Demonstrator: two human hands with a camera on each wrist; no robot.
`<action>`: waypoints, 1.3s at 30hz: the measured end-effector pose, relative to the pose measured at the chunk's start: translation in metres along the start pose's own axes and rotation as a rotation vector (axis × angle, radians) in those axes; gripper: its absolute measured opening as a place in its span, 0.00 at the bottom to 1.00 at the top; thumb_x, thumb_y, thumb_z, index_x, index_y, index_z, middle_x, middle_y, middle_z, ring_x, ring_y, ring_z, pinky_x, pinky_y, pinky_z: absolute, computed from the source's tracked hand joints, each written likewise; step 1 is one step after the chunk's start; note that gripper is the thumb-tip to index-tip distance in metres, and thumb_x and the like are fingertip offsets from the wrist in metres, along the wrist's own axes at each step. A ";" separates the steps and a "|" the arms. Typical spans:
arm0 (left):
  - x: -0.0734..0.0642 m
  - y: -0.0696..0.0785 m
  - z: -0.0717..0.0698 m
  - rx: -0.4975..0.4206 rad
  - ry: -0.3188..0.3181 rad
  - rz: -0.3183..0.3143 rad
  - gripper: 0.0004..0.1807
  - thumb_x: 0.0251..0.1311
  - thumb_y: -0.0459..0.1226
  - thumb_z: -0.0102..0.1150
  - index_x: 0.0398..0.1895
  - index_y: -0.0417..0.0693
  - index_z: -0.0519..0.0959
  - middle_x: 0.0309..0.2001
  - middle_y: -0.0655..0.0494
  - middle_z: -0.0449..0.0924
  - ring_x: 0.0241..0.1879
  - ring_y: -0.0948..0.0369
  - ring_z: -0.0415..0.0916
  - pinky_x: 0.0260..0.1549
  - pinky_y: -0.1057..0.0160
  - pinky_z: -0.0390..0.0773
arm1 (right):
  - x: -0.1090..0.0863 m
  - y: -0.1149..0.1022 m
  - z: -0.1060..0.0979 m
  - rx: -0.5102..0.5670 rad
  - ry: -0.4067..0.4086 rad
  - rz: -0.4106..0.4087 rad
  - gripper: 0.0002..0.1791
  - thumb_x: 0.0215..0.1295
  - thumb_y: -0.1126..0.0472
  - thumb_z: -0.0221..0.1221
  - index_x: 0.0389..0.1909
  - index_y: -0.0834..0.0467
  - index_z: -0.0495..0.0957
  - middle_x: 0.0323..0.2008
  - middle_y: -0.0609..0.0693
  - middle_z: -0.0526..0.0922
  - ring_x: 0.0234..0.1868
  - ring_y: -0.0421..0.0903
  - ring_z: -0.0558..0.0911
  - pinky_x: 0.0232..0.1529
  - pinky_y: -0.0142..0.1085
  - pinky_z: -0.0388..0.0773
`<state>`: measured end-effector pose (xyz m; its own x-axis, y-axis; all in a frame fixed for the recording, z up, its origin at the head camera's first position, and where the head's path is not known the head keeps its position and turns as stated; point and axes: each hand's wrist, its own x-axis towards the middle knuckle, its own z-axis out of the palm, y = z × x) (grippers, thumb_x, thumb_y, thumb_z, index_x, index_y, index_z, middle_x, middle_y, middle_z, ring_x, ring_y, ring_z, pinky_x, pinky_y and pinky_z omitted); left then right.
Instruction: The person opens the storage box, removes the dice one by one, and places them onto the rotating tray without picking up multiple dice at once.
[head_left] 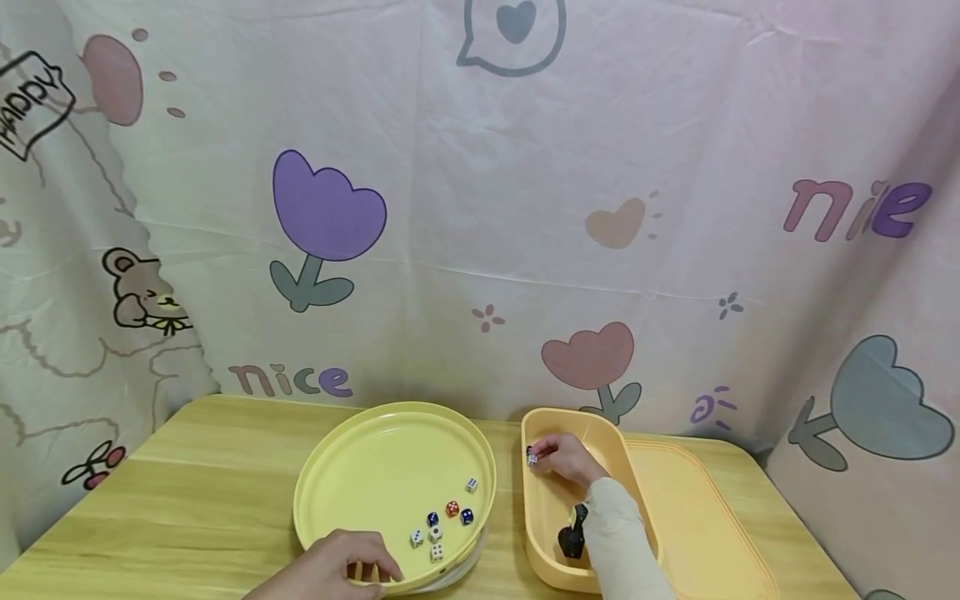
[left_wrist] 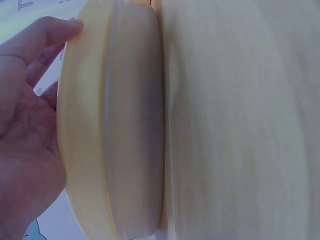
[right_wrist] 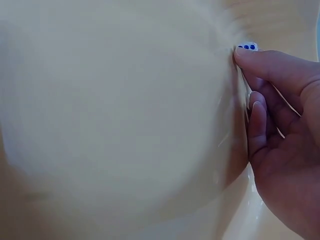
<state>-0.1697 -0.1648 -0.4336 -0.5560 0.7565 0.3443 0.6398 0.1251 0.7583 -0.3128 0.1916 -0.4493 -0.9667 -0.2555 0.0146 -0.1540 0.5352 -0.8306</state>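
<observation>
My left hand (head_left: 337, 562) holds the near rim of a round yellow tray (head_left: 375, 467), fingers inside. In the left wrist view, a fingertip overlaps the edge of the tray's wall (left_wrist: 85, 125). Several dice lie towards the tray's near right side, among them a red die (head_left: 452, 508), a dark blue die (head_left: 467, 517) and a white die (head_left: 471, 484). My right hand (head_left: 566, 458) reaches inside a yellow-orange rectangular box (head_left: 547, 508), near its far left wall. Between thumb and fingers it pinches a white die with blue pips (right_wrist: 248, 46).
A black object (head_left: 572, 537) shows beside the right sleeve (head_left: 622, 533), over the box's near end. An orange lid (head_left: 697, 517) lies flat to the right of the box. Behind the wooden table (head_left: 187, 483) hangs a printed curtain (head_left: 450, 208).
</observation>
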 end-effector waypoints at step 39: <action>0.000 -0.004 0.002 0.052 0.024 0.055 0.10 0.55 0.29 0.56 0.40 0.49 0.80 0.31 0.64 0.76 0.30 0.75 0.69 0.24 0.73 0.71 | -0.084 -0.107 0.008 0.182 0.235 -0.134 0.08 0.47 0.69 0.65 0.30 0.62 0.78 0.25 0.49 0.75 0.29 0.43 0.73 0.31 0.30 0.72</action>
<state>-0.1710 -0.1644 -0.4374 -0.5316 0.7476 0.3981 0.6959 0.1176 0.7084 -0.2135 0.1499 -0.3660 -0.9643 -0.1093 0.2411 -0.2644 0.3510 -0.8983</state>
